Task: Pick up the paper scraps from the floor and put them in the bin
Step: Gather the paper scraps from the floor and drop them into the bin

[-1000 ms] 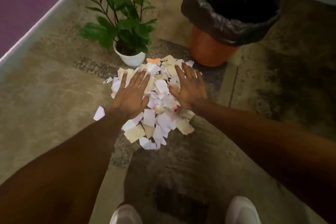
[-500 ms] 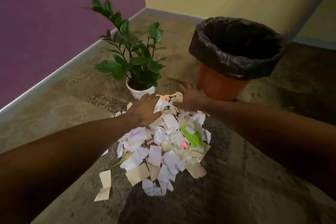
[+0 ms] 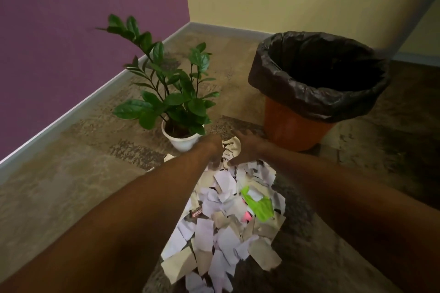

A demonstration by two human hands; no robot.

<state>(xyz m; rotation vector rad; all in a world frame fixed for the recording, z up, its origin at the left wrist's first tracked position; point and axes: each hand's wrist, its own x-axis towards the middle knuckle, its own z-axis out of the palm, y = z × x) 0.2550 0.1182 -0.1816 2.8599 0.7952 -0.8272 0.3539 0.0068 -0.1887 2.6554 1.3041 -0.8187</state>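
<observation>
Paper scraps (image 3: 221, 228), long axis toward gap between plant (image 3: 177, 100) and bin (image 3: 295, 126)

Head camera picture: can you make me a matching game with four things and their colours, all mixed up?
Things:
1. plant pot
2. bin bag
3. bin
4. wall on the left

Colours:
A. orange
B. purple
C. white
D. black

Right pairs: 1-C, 2-D, 3-A, 4-B.
</observation>
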